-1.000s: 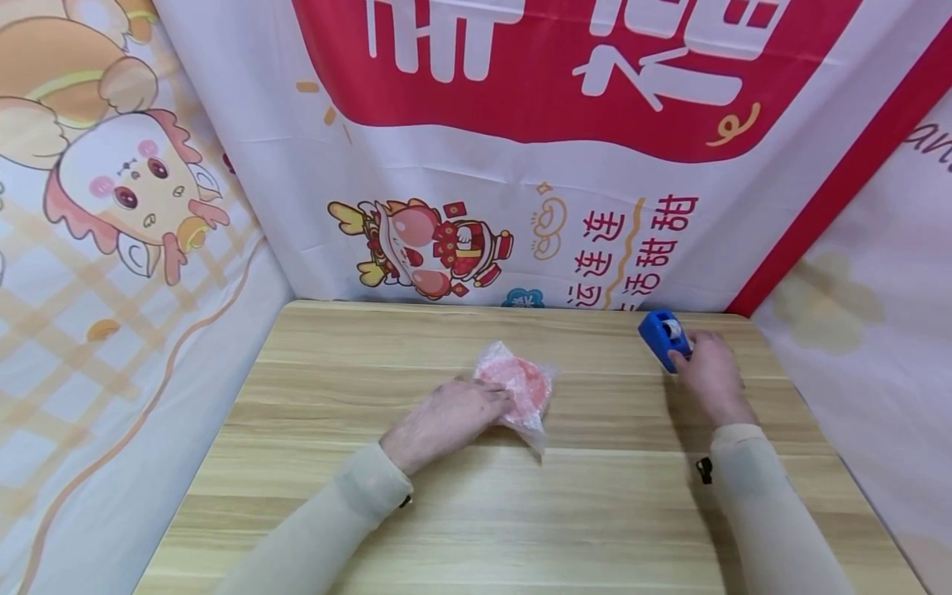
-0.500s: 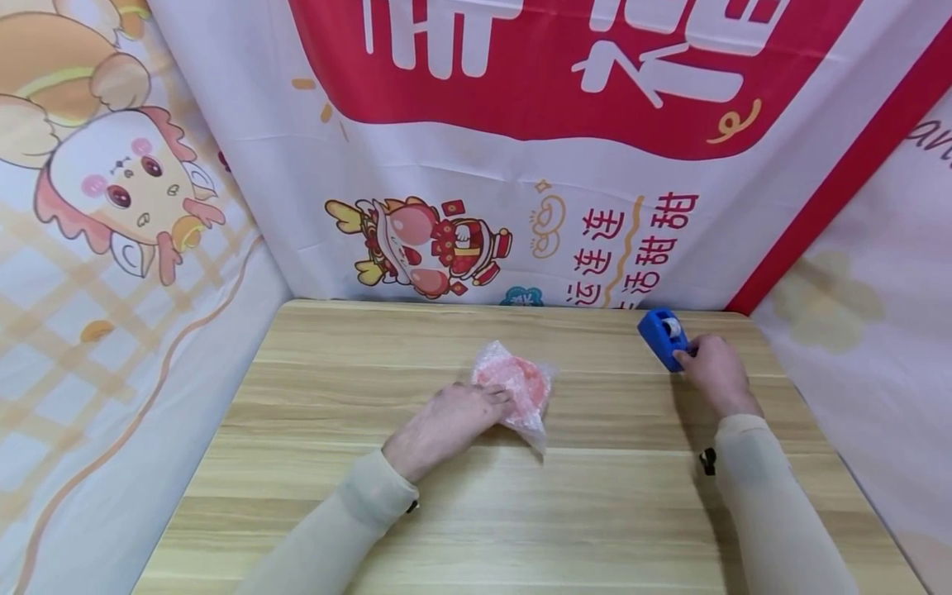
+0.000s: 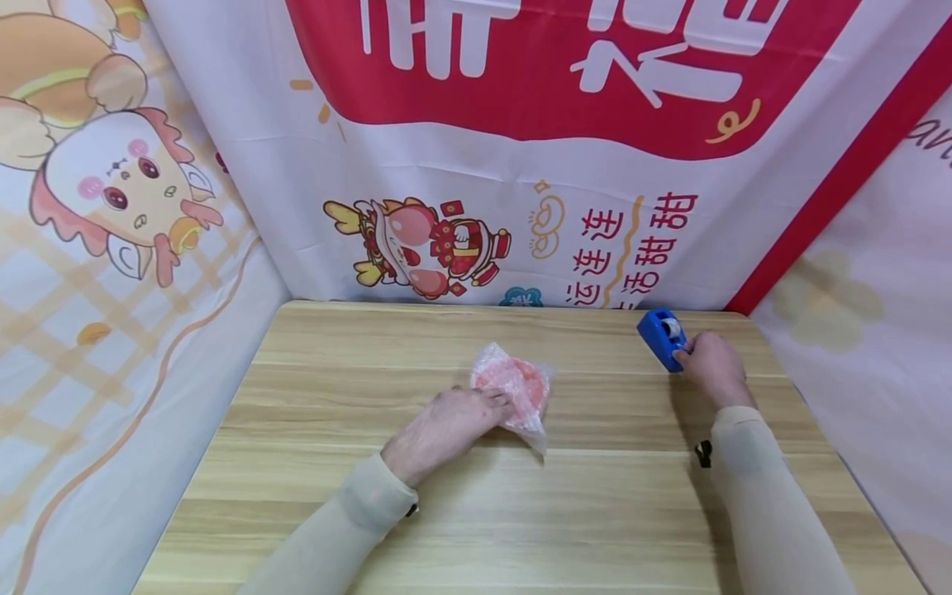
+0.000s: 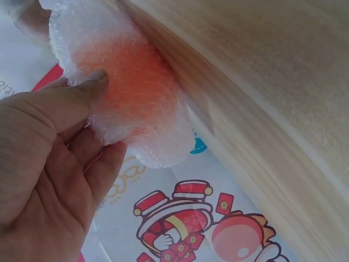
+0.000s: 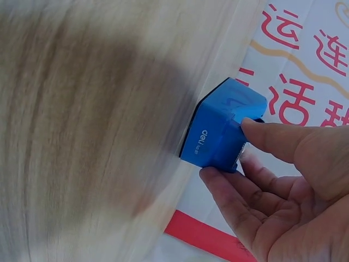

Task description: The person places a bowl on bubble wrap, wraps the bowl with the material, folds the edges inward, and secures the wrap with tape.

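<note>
A bubble-wrapped orange-pink item (image 3: 524,390) lies near the middle of the wooden table. My left hand (image 3: 449,426) holds its left side; in the left wrist view the thumb (image 4: 90,90) lies on top of the bubble wrap (image 4: 131,76) and the other fingers are under its edge. The wrap hides the exact shape of the item. At the back right, my right hand (image 3: 716,368) pinches the near end of a blue tape dispenser (image 3: 656,337), which carries a roll of clear tape. In the right wrist view, the thumb (image 5: 267,134) presses the dispenser's end and a finger touches its side.
The wooden table (image 3: 357,529) ends at the back against a printed cloth (image 3: 297,198) in white and red. Further patterned cloths hang at the left (image 3: 89,273) and right (image 3: 885,347) sides.
Both hands stay almost where they were. The right hand's fingers have shifted slightly at the tape dispenser's near end, and the bubble-wrapped item has moved a touch to the left.
</note>
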`<move>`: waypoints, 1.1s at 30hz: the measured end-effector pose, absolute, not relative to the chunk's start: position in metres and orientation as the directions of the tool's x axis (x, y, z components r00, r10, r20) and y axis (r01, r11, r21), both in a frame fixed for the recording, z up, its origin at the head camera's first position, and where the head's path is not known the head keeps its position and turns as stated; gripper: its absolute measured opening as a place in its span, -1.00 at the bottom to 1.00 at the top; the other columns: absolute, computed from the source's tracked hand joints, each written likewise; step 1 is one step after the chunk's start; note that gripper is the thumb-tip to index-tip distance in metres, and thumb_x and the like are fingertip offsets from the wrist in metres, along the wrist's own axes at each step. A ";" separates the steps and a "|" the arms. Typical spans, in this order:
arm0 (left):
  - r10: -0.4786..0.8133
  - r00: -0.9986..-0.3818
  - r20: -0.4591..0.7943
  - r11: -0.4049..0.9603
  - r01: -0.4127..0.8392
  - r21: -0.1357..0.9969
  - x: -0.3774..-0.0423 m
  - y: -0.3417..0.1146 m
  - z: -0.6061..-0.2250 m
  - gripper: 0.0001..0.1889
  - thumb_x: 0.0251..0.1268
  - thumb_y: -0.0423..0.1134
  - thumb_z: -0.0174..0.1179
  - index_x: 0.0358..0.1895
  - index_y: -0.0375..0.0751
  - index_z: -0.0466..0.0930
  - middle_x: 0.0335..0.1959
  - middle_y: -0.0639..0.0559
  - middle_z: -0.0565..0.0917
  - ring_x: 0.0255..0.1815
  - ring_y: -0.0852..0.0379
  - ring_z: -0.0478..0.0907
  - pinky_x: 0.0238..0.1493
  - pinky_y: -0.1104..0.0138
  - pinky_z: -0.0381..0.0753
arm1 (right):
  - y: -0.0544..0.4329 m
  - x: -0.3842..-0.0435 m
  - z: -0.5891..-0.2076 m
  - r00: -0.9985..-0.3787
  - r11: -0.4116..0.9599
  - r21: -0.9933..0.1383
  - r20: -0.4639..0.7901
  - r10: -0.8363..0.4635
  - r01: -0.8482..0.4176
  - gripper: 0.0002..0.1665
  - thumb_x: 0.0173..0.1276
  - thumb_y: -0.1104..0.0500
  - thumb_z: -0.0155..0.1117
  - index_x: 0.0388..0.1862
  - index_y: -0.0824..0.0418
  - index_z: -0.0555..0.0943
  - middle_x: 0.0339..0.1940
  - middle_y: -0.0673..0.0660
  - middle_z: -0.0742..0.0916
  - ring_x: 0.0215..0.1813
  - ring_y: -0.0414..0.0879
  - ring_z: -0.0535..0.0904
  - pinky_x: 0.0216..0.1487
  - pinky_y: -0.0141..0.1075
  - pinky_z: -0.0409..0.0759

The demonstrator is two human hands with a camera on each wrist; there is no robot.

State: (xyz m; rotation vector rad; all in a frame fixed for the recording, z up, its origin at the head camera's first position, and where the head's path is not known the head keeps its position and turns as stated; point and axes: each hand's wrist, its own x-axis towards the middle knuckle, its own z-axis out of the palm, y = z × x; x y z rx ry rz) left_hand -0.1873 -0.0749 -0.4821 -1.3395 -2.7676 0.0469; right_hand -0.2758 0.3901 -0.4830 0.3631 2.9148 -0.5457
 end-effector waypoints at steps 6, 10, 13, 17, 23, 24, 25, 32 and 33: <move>0.785 -0.618 0.047 0.620 0.783 -0.055 -0.187 -0.075 -0.482 -0.68 0.67 -0.39 0.42 0.30 0.05 0.83 0.48 0.08 0.85 0.08 0.11 0.91 0.06 0.24 0.96 | 0.390 -0.279 -0.485 -0.956 0.913 -0.307 -0.200 0.215 0.270 -0.60 0.82 0.11 0.30 0.13 0.50 0.73 -0.05 0.44 0.80 -0.05 0.28 0.67 -0.01 0.09 0.71; 0.786 -0.617 0.045 0.618 0.785 -0.046 -0.187 -0.076 -0.482 -0.66 0.67 -0.39 0.42 0.33 0.06 0.82 0.46 0.08 0.86 0.11 0.14 0.90 0.13 0.24 0.95 | 0.389 -0.282 -0.487 -0.950 0.912 -0.297 -0.216 0.224 0.283 -0.61 0.83 0.09 0.29 0.10 0.48 0.71 -0.02 0.45 0.73 -0.03 0.30 0.64 0.00 0.12 0.71; 0.789 -0.612 0.047 0.614 0.788 -0.044 -0.187 -0.076 -0.483 -0.66 0.68 -0.40 0.40 0.32 0.06 0.82 0.46 0.08 0.87 0.08 0.16 0.89 0.10 0.27 0.95 | 0.389 -0.287 -0.489 -0.940 0.905 -0.296 -0.244 0.239 0.307 -0.62 0.82 0.09 0.32 0.11 0.46 0.70 0.01 0.45 0.71 -0.01 0.31 0.63 0.01 0.12 0.72; 0.790 -0.611 0.052 0.613 0.790 -0.034 -0.188 -0.076 -0.483 -0.67 0.70 -0.41 0.37 0.30 0.06 0.83 0.44 0.09 0.87 -0.01 0.19 0.85 0.00 0.31 0.92 | 0.397 -0.296 -0.502 -0.929 0.893 -0.297 -0.254 0.268 0.339 -0.43 0.81 -0.04 0.37 0.25 0.52 0.58 0.07 0.44 0.70 0.02 0.28 0.65 0.01 0.08 0.79; 0.792 -0.608 0.047 0.610 0.792 -0.034 -0.187 -0.077 -0.483 -0.67 0.69 -0.39 0.38 0.30 0.08 0.84 0.44 0.11 0.87 -0.05 0.22 0.83 -0.05 0.32 0.91 | 0.383 -0.285 -0.484 -0.929 0.882 -0.307 -0.215 0.301 0.357 -0.39 0.86 -0.16 0.29 0.08 0.45 0.61 -0.04 0.41 0.63 -0.07 0.29 0.61 -0.23 0.05 0.67; 0.793 -0.607 0.048 0.609 0.793 -0.033 -0.188 -0.077 -0.483 -0.68 0.69 -0.39 0.38 0.29 0.08 0.83 0.43 0.11 0.87 -0.06 0.22 0.82 -0.05 0.33 0.91 | 0.383 -0.284 -0.483 -0.932 0.880 -0.316 -0.199 0.304 0.355 -0.41 0.88 -0.15 0.24 0.04 0.42 0.65 -0.05 0.40 0.64 -0.08 0.28 0.61 -0.24 0.03 0.65; 0.794 -0.606 0.050 0.608 0.793 -0.031 -0.188 -0.077 -0.483 -0.69 0.69 -0.39 0.38 0.28 0.07 0.83 0.43 0.10 0.88 -0.08 0.23 0.81 -0.07 0.33 0.90 | 0.383 -0.283 -0.482 -0.936 0.879 -0.326 -0.182 0.302 0.347 -0.42 0.91 -0.13 0.19 0.03 0.42 0.69 -0.04 0.42 0.67 -0.08 0.28 0.62 -0.23 0.03 0.65; 0.789 -0.613 0.044 0.614 0.789 -0.027 -0.189 -0.076 -0.484 -0.71 0.70 -0.37 0.38 0.28 0.05 0.83 0.46 0.07 0.86 -0.07 0.19 0.83 -0.09 0.32 0.90 | 0.385 -0.280 -0.475 -0.948 0.854 -0.411 -0.129 0.291 0.318 -0.57 0.91 0.07 0.17 0.17 0.46 0.74 0.09 0.48 0.83 0.00 0.32 0.70 -0.06 0.07 0.74; 0.787 -0.616 0.037 0.617 0.787 -0.029 -0.189 -0.076 -0.484 -0.70 0.71 -0.36 0.38 0.31 0.05 0.83 0.48 0.07 0.85 -0.02 0.18 0.85 -0.05 0.31 0.91 | 0.386 -0.279 -0.474 -0.950 0.853 -0.419 -0.125 0.287 0.312 -0.58 0.90 0.08 0.20 0.16 0.46 0.74 0.09 0.49 0.84 0.01 0.32 0.71 -0.04 0.08 0.75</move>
